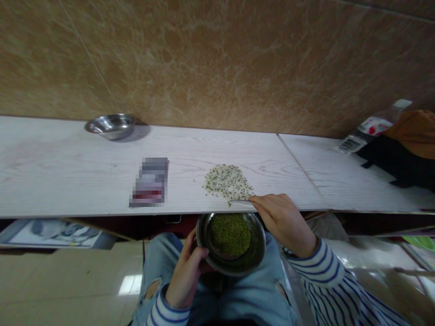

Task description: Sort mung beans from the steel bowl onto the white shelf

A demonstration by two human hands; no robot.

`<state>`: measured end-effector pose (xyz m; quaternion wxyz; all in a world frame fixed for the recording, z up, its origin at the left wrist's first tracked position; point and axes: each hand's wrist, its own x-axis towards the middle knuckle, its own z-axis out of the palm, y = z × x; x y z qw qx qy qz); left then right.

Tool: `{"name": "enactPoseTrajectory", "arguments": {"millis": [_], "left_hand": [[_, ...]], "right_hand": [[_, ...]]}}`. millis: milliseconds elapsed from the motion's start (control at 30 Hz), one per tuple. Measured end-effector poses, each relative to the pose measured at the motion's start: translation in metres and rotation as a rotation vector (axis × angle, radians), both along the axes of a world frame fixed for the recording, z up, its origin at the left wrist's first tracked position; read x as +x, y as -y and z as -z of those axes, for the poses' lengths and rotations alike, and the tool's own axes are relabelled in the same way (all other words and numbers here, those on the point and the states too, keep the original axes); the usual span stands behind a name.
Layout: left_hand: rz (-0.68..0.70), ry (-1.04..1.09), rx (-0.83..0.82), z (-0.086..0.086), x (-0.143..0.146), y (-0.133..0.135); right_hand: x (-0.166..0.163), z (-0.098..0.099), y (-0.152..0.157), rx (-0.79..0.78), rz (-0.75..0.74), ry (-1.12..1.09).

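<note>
My left hand (192,262) grips the left rim of a steel bowl (261,256), thumb over the edge. The bowl is held above my lap, just under the counter's front edge, with many green mung beans (233,234) inside. Closed around a thin, shiny metal utensil (241,201), my right hand (283,219) rests by the counter edge; the utensil's exact kind is not clear. Its tip points left and touches the near side of a spread pile of white grains mixed with mung beans (227,181), which looks like rice. A few beans lie close to the edge.
On the white counter (84,181), a second steel bowl (113,129) stands at the back left by the wall. A blurred flat rectangular thing (151,183) lies left of the pile. A plastic bottle (370,129) and a black-and-brown bag (408,145) are at the right.
</note>
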<state>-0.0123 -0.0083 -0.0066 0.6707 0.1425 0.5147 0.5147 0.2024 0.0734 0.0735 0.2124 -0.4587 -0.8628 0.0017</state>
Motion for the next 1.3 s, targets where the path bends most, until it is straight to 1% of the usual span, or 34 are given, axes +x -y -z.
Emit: {"name": "enactPoseTrajectory", "arguments": {"millis": [200, 567, 633, 733, 900, 1067, 1133, 1233, 1300], "left_hand": [[-0.024, -0.006, -0.005, -0.001, -0.001, 0.001], [-0.138, -0.076, -0.026, -0.004, -0.007, 0.011], [-0.128, -0.089, -0.046, -0.004, -0.006, 0.013], [-0.073, -0.064, -0.053, -0.003, -0.002, 0.012], [-0.093, -0.036, -0.030, -0.004, 0.004, 0.008], [-0.083, -0.027, -0.018, -0.007, 0.000, 0.007], [-0.060, -0.020, -0.021, -0.006, -0.002, 0.008], [-0.038, 0.011, -0.018, -0.003, -0.003, 0.010], [-0.050, 0.025, -0.017, -0.001, -0.003, 0.010]], "right_hand": [[-0.002, 0.001, -0.001, -0.006, -0.009, 0.015], [-0.004, 0.003, 0.001, -0.023, -0.017, 0.000], [-0.005, 0.003, 0.001, -0.022, -0.012, -0.005], [-0.007, 0.003, 0.002, -0.034, -0.007, -0.007], [-0.008, -0.001, 0.007, -0.060, -0.031, -0.020], [-0.006, 0.001, 0.006, -0.028, -0.010, -0.021], [-0.009, 0.002, 0.006, -0.029, -0.005, -0.026], [-0.013, 0.001, 0.009, -0.050, -0.041, -0.041], [-0.013, 0.000, 0.011, -0.056, -0.062, -0.048]]}}
